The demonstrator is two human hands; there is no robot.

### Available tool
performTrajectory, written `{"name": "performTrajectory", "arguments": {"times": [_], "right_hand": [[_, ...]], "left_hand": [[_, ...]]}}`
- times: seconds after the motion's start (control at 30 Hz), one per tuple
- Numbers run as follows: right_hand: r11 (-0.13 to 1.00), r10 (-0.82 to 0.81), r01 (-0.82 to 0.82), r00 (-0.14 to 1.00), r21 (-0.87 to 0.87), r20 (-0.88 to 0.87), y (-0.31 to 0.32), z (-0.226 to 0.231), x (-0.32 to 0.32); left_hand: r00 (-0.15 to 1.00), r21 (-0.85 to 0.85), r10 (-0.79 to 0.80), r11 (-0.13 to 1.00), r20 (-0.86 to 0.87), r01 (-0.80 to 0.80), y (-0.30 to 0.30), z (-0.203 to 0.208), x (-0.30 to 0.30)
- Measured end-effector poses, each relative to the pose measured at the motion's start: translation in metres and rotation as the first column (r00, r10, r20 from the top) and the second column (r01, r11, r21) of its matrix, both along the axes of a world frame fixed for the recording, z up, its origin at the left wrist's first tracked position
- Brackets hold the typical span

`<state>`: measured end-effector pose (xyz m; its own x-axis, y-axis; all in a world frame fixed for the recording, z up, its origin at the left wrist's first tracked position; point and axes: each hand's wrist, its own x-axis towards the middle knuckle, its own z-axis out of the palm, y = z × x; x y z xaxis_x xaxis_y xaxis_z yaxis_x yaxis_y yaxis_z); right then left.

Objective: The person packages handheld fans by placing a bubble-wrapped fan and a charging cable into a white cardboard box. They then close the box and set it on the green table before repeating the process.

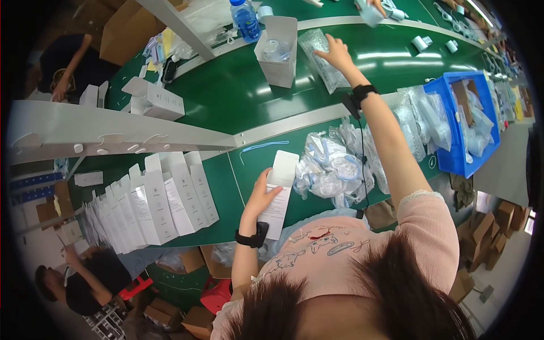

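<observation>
My left hand (261, 199) is wrapped round a tall white carton (276, 217), its thumb across the printed face. The carton's top flap stands up, and it is held tilted over the near green table. Stretched far forward, my right hand (338, 55) grips the edge of a clear bubble-wrap pouch (319, 59) at the green conveyor belt. Its thumb lies over the pouch; some fingertips are hard to make out. Left of the pouch stands an open white box (277, 54) with clear-wrapped contents. Plastic-bagged white parts (331, 167) are heaped right of the carton.
A row of open white cartons (161, 198) stands at left. At right are a blue bin (467, 122) and more bubble-wrap pouches (425, 119). A metal frame rail (124, 133) crosses at left; a blue-capped bottle (245, 21) stands at the back. Other people work at left and beyond the belt.
</observation>
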<state>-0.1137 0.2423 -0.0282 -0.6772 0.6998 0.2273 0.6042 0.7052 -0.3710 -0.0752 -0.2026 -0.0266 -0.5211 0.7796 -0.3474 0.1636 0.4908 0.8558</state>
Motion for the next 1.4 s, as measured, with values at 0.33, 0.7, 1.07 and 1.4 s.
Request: {"name": "performTrajectory", "arguments": {"times": [0.33,0.7,1.07,1.4], "right_hand": [[0.719,0.44,-0.454,0.883,-0.525,-0.161,-0.02,0.032,0.004],[0.743,-0.164,-0.522,0.463,-0.418,-0.871,-0.253,0.122,0.064],[0.598,0.792,-0.773,0.531,0.211,-0.302,-0.262,0.117,0.114],[0.966,0.229,-0.193,0.947,-0.173,0.224,-0.187,-0.02,0.133]], "left_hand": [[0.942,0.334,0.309,0.909,-0.133,-0.251,0.033,0.09,-0.016],[0.778,0.431,0.531,0.821,-0.335,-0.375,0.05,0.061,0.014],[0.707,0.459,0.669,0.714,-0.228,-0.528,0.021,0.033,0.051],[0.695,0.652,0.618,0.704,-0.368,-0.281,0.0,0.059,0.048]]}}
